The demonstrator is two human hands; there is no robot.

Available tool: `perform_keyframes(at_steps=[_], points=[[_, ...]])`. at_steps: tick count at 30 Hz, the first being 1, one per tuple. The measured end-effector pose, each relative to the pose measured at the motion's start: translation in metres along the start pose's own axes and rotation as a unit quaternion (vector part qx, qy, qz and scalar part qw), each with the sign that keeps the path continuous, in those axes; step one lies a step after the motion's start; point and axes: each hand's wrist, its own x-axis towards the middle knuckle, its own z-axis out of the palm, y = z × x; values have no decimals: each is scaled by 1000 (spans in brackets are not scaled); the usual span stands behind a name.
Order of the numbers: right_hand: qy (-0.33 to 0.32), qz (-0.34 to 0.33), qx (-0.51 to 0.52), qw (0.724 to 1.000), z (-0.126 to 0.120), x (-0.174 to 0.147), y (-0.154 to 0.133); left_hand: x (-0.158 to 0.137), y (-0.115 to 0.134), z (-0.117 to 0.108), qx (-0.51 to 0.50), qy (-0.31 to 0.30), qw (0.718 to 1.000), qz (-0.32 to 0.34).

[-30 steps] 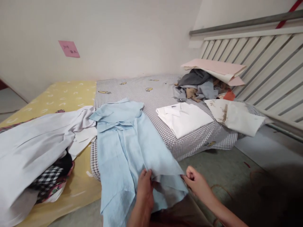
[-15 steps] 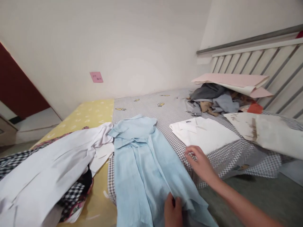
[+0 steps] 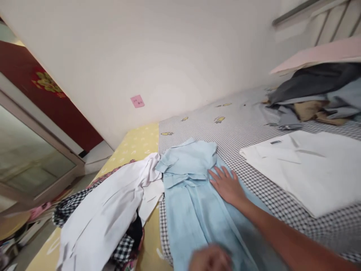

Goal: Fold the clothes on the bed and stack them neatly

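Okay, light blue garment (image 3: pixel 201 210) lies lengthwise on the checked cloth (image 3: pixel 203 122), collar end towards the wall (image 3: pixel 183 49), upper part folded over in layers, long lower part running to the bottom edge of view. Right hand (image 3: pixel 228 185) on it, palm down, fingers spread, just below the folded layers at the right side; not gripping. Left hand (image 3: pixel 210 259) low at the bottom edge, over the garment, fingers curled, motion-blurred; cannot tell whether it pinches any fabric.

Checked cloth: small dark-and-white grid, yellow pineapple motifs (image 3: pixel 220 119), slightly rumpled at far right. It meets a yellow cloth (image 3: pixel 141 137) with pale marks along a straight edge on the left. Long white garment (image 3: pixel 109 214) sprawls over the yellow part, its gathered end touching the blue one; black-and-white checked fabric (image 3: pixel 124 246) pokes out underneath. Right side: folded white shirt (image 3: pixel 310 169) with a dark label, flat, apart from the blue one. Behind it, a heap of grey and brown clothes (image 3: pixel 310 94) under a pink sheet (image 3: pixel 321 54).

Room: plain pale wall, pink note (image 3: pixel 137 101) with writing stuck on it. Upper right, grey rail (image 3: pixel 296 12) and white slats (image 3: pixel 335 23). Left, dark red panel (image 3: pixel 56 101) with a yellow-green decoration (image 3: pixel 50 82), plus a framed glass pane (image 3: pixel 34 150).
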Motion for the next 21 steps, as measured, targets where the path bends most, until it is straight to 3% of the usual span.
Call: perform_keyframes(at_steps=[1, 2, 4, 6, 8, 10, 13, 17, 21], points=[[9, 0, -1, 1000, 1, -1, 1, 13, -3, -27, 14, 30, 999, 3], [18, -1, 0, 1000, 1, -1, 1, 28, -5, -56, 64, 126, 990, 21], [33, -3, 1, 999, 1, 0, 0, 65, -7, -113, 198, 272, 939, 73], [49, -6, 3, 999, 1, 0, 0, 104, -9, -161, 324, 323, 886, 81], [63, -7, 3, 998, 1, 0, 0, 140, -10, -189, 409, 354, 840, 36], [72, -5, 7, 997, 2, 0, 0, 172, -10, -198, 459, 350, 817, 3], [83, 0, 22, 996, 2, 1, 0, 204, -8, -192, 509, 282, 813, 7], [87, 10, 42, 995, 3, 3, 0, 218, 4, -194, 539, 202, 816, -61], [83, 13, 71, 994, 1, 5, 0, 204, 27, -221, 497, 296, 797, -173]])
